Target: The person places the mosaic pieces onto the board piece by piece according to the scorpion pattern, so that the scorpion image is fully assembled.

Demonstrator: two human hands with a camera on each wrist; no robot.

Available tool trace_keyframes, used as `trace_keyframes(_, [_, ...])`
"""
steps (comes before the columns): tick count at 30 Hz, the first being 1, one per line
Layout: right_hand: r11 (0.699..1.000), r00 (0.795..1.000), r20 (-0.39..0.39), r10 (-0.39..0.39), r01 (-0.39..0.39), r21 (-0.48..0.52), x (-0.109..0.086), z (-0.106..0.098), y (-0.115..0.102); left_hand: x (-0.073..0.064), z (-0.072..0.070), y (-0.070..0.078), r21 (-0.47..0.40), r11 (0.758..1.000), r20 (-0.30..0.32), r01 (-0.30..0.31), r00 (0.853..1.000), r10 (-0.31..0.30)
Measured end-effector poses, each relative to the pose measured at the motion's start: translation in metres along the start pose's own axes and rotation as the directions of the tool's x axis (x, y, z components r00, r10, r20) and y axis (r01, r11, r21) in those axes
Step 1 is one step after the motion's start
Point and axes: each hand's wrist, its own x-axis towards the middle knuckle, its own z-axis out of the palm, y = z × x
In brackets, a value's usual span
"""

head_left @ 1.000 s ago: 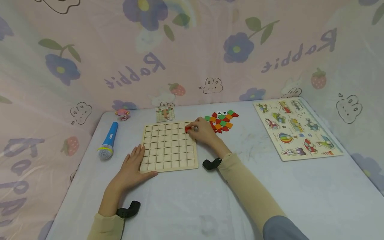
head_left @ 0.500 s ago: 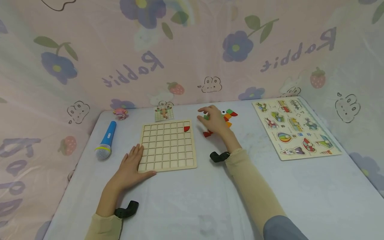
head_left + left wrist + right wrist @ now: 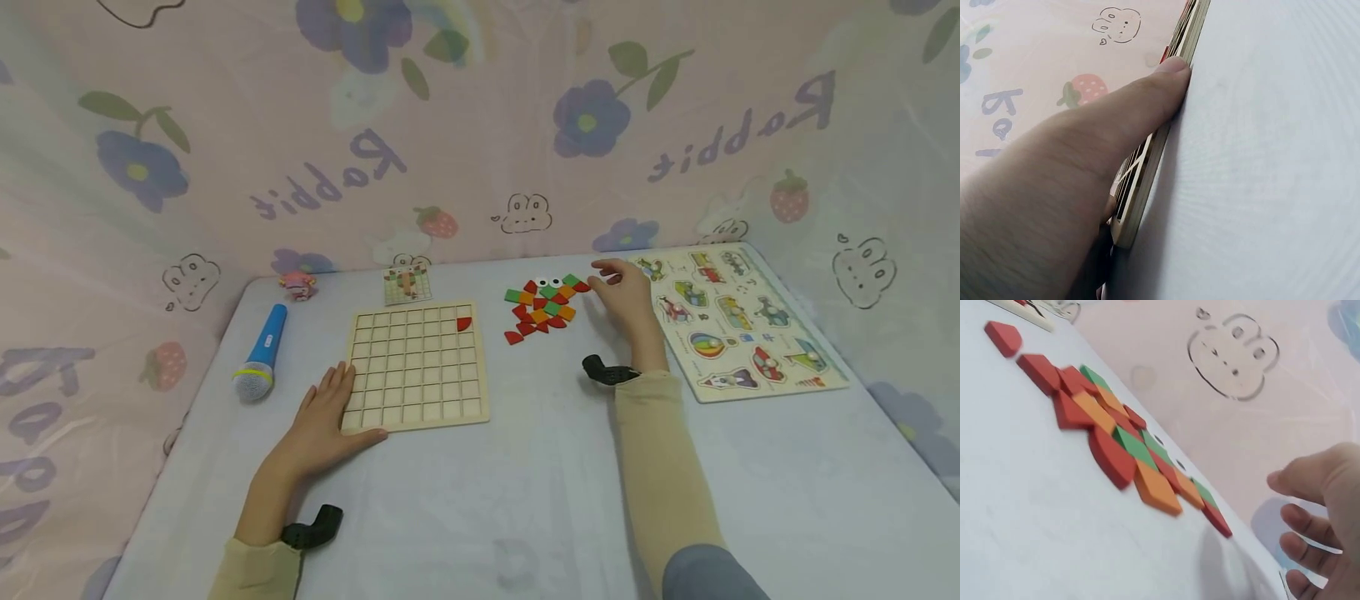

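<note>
My left hand (image 3: 320, 421) lies spread at the near left corner of a wooden grid board (image 3: 412, 367), its thumb along the front edge. In the left wrist view the thumb (image 3: 1141, 94) lies against the side of the board (image 3: 1147, 181). One red quarter-round piece (image 3: 464, 323) sits in a square near the far right corner. My right hand (image 3: 626, 296) hovers with loosely bent fingers beside the right end of a cluster of red, green and orange wooden pieces (image 3: 551, 308). Nothing shows between its fingers in the right wrist view, where a red piece (image 3: 1217, 520) lies nearest.
Behind the board lies a small pattern card (image 3: 407, 284). A blue toy microphone (image 3: 270, 342) and a small pink figurine (image 3: 298, 285) are at the left. At the right is a picture puzzle board (image 3: 738, 325). Two round eye pieces (image 3: 555, 282) top the cluster.
My right hand let go of the red piece in the grid, then moved right across the cluster to its far right end. The left hand has stayed on the board.
</note>
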Motion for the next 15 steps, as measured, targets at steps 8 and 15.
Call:
trace_keyframes(8, [0.993, 0.99, 0.142, 0.001, 0.016, -0.113, 0.003, 0.004, 0.03, 0.0, -0.001, 0.0, 0.0, 1.0, 0.003, -0.008, 1.0, 0.008])
trace_keyframes(15, [0.971, 0.992, 0.115, -0.048, 0.074, -0.228, 0.008, 0.015, 0.032, 0.0, 0.0, 0.001, 0.001, 1.0, -0.001, -0.007, 1.0, 0.007])
